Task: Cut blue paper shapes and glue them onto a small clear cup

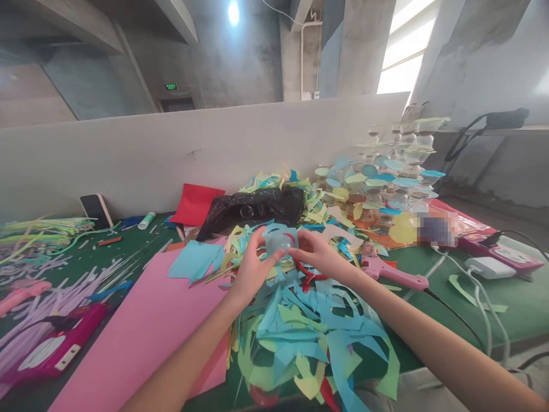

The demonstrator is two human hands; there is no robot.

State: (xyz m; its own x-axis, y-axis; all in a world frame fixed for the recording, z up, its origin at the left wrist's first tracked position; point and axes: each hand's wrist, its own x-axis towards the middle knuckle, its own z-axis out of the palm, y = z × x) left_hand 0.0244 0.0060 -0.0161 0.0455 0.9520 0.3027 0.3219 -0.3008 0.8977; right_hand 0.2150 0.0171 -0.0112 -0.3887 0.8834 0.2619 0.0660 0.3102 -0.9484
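A small clear, rounded plastic piece (283, 247) is held up over the paper scraps, with a square of light blue paper (274, 233) against its far side. My left hand (256, 260) grips it from the left, thumb at the bottom. From the right, my right hand (315, 252) closes on the same piece with its fingertips. A red curved strip shows at the piece's upper right edge. Just below my right hand lies a red ribbon-like strip (306, 280). Blue and green paper offcuts (295, 337) are heaped beneath both hands.
Pink sheets (150, 320) lie left, with blue paper squares (195, 258) on top. A pink glue gun (394, 274) and its cable are at right. Stacked clear cups with paper discs (386, 177) stand behind. A black plastic bag (274, 203), power strip (60, 343) and phone (95, 212) are around.
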